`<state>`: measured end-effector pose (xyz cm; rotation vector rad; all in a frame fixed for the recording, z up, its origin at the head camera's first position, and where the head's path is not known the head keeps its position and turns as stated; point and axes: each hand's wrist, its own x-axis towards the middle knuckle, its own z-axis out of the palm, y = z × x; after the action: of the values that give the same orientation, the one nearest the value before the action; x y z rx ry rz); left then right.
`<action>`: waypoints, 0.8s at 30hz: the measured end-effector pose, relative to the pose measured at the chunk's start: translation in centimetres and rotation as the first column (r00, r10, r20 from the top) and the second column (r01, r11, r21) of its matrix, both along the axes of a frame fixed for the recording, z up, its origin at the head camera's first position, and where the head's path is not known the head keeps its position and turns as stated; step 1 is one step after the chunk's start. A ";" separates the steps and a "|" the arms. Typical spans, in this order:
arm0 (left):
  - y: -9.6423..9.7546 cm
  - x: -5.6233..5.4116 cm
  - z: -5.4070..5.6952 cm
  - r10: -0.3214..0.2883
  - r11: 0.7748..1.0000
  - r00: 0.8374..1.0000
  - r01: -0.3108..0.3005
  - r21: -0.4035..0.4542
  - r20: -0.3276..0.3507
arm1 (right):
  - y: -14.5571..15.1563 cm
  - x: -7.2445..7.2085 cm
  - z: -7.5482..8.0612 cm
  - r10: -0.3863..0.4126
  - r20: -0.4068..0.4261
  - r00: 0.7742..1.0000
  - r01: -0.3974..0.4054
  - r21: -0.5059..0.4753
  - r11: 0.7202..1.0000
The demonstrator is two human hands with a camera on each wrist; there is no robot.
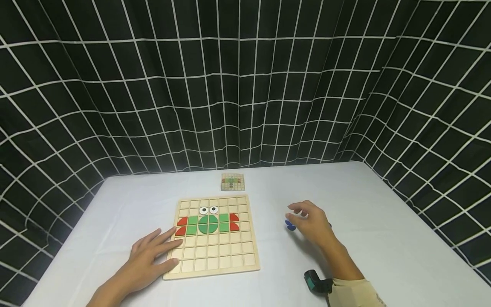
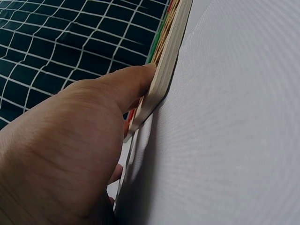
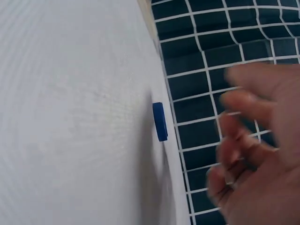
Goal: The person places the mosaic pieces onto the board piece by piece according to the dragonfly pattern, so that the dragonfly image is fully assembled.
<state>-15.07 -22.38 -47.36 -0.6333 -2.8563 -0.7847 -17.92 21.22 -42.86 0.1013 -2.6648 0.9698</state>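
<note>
A square wooden grid board (image 1: 215, 258) lies on the white table, with red, light green and dark green pieces (image 1: 208, 224) and two round eye pieces (image 1: 209, 210) set in its upper half. My left hand (image 1: 149, 258) rests on its left edge, fingers spread and thumb on the lower left corner. Right of the board, small blue pieces (image 1: 291, 227) lie on the table; one blue piece (image 3: 160, 121) shows edge-on in the right wrist view. Just above them hovers my right hand (image 1: 312, 221), fingers loosely bent, apart from the pieces and with nothing visible between thumb and fingers.
A small pattern card (image 1: 232, 182) showing a similar design lies behind the board. Black cloth with white grid lines (image 1: 238, 85) hangs around the back and sides of the table (image 1: 368, 238). A dark strap device (image 1: 318, 282) sits at my right wrist.
</note>
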 end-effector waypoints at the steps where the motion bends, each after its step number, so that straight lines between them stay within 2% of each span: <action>1: 0.1 0.0 0.0 -0.002 1.000 1.000 0.002 0.001 0.000 | 0.1 0.0 -0.2 -0.004 0.030 1.000 0.003 0.018 1.000; 6: 0.2 0.0 0.1 -0.008 1.000 1.000 0.008 0.004 0.005 | 0.3 0.0 -1.0 -0.006 0.146 0.989 -0.007 0.086 0.996; 10: 0.3 0.0 0.2 -0.008 1.000 1.000 0.008 0.000 0.015 | 0.2 0.1 -1.4 0.000 0.204 0.979 -0.024 0.116 0.993; 24: 0.2 0.0 0.3 -0.005 1.000 1.000 0.005 0.002 0.012 | -0.8 0.2 -1.9 0.039 0.229 0.973 -0.059 0.084 0.995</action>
<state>-15.07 -22.18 -47.02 -0.6380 -2.8652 -0.7953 -17.76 20.45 -44.78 0.0802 -2.9297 0.9260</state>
